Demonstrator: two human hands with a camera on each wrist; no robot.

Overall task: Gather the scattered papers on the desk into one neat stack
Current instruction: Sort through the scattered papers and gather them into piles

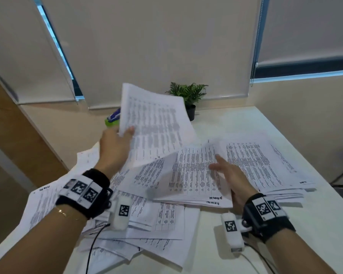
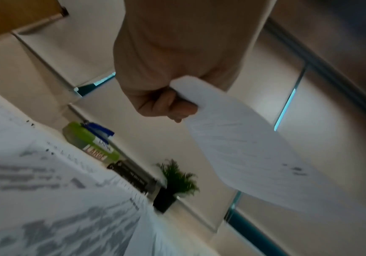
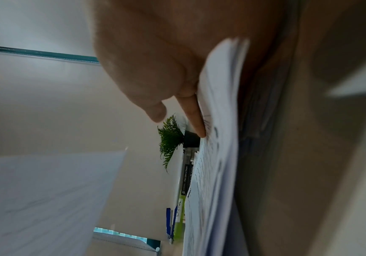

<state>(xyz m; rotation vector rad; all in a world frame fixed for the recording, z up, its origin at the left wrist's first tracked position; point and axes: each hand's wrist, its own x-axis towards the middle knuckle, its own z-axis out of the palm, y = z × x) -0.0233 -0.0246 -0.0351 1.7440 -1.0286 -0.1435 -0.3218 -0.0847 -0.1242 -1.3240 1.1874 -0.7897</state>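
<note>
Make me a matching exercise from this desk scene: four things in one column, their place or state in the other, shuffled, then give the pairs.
Things:
1. left hand
2. right hand
3. potted plant
4. green package

States:
A. stands at the far edge of the desk
B. fingers straight, resting on the printed papers
C. partly hidden behind the raised sheets
D. grips the raised sheets in the air

Pairs: 1-D, 2-B, 3-A, 4-C

An office: printed papers (image 1: 196, 175) are lying spread over a white desk (image 1: 285, 224), roller blinds (image 1: 156, 46) are covering the windows behind it, and a small potted plant (image 1: 188, 95) is standing beside books (image 2: 131, 178) at the wall.
</note>
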